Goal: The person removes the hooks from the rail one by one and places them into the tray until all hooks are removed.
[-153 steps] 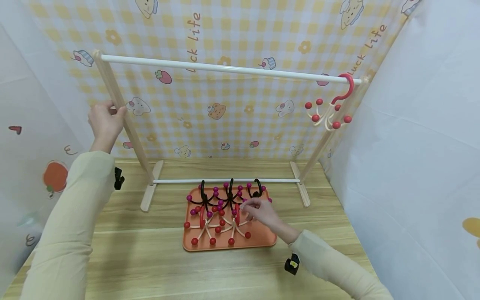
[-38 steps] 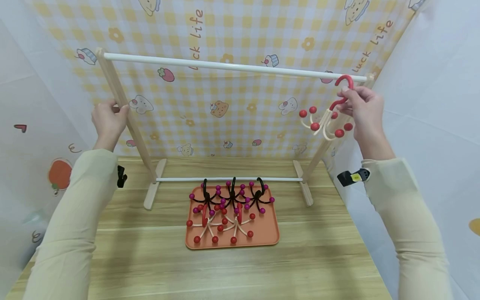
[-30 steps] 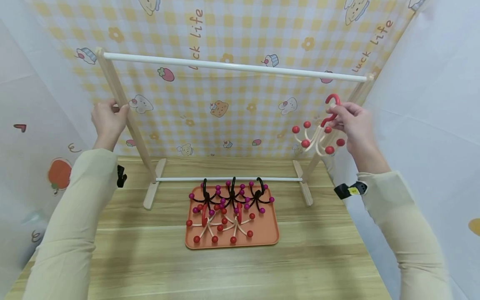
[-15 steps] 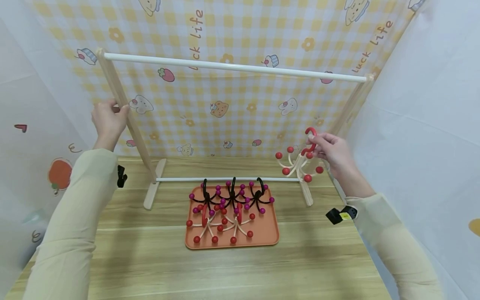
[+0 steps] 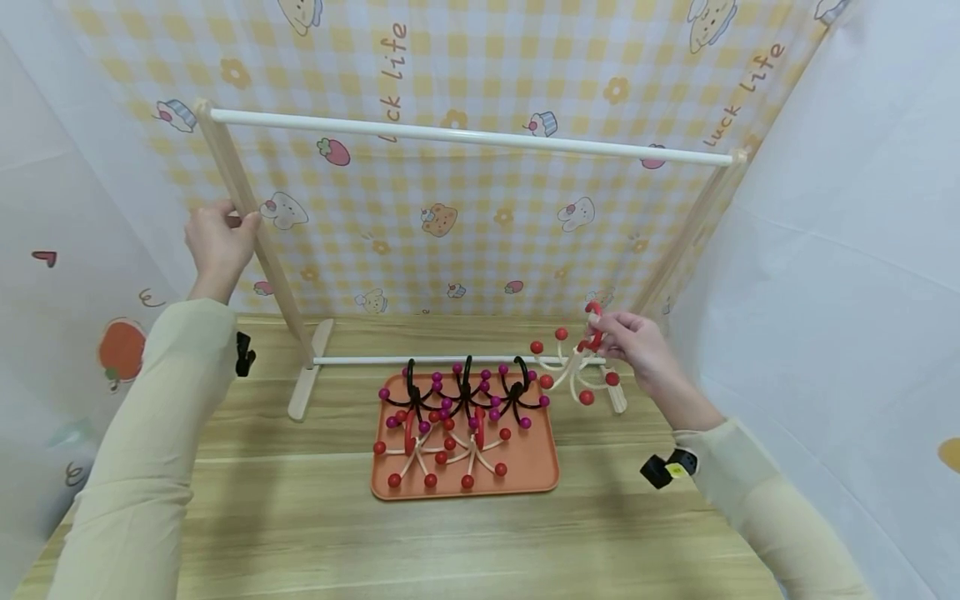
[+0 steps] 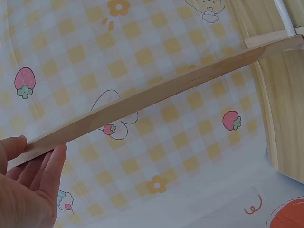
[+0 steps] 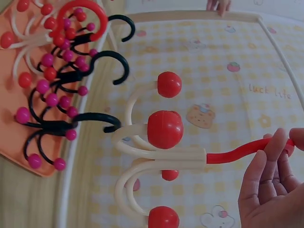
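My right hand (image 5: 637, 346) pinches the red hook of a cream multi-arm hanger (image 5: 574, 364) with red ball tips. The hanger is held in the air, hook up, just right of the tray's back corner in the head view. In the right wrist view its cream stem (image 7: 183, 159) and ball-tipped arms spread away from the fingers. My left hand (image 5: 220, 242) grips the left wooden post (image 5: 277, 279) of a rack, thumb on one side and fingers on the other, as the left wrist view also shows.
An orange tray (image 5: 532, 458) on the wooden table (image 5: 330, 533) bears two cream-and-red hangers (image 5: 416, 450) in front and three black hangers (image 5: 465, 392) with magenta balls behind. The rack's white top rail (image 5: 450, 133) and low rail (image 5: 360, 362) span behind the tray.
Earlier the cream hanger hung at the top rail's right end while my right hand was over the tray. That hand has lifted it off and brought it down and leftward. The left hand stays on the post.
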A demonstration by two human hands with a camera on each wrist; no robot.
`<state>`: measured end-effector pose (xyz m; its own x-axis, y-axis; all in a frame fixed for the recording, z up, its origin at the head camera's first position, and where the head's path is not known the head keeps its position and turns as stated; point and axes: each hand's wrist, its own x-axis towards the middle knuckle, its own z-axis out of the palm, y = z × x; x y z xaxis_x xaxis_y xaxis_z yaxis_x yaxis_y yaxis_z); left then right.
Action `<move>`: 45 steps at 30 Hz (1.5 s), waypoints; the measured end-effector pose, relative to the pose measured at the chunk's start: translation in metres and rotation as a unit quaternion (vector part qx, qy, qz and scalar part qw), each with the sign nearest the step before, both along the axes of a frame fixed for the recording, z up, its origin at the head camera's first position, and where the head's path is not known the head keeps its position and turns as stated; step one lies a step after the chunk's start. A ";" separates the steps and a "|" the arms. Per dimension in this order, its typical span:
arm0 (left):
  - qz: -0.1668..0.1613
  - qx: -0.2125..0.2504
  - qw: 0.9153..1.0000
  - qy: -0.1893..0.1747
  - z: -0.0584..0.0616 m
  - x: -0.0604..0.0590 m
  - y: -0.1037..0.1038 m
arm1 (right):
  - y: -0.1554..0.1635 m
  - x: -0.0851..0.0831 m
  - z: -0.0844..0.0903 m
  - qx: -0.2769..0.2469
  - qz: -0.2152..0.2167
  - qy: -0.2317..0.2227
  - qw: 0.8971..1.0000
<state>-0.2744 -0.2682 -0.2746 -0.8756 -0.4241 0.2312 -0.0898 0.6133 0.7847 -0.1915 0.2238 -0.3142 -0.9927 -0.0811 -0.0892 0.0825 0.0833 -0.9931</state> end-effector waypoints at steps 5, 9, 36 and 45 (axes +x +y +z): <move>-0.002 -0.005 1.000 0.007 -0.001 -0.001 -0.001 | -0.005 0.008 -0.016 0.026 0.016 -0.009 1.000; -0.004 -0.007 1.000 0.011 -0.002 -0.001 -0.001 | -0.009 0.014 -0.027 0.043 0.027 -0.021 0.999; 0.000 -0.006 1.000 0.007 -0.001 0.001 0.000 | -0.027 0.033 -0.097 0.095 0.035 -0.050 0.994; -0.001 -0.009 1.000 0.012 -0.002 0.000 -0.001 | -0.028 0.037 -0.113 0.085 0.023 -0.052 0.995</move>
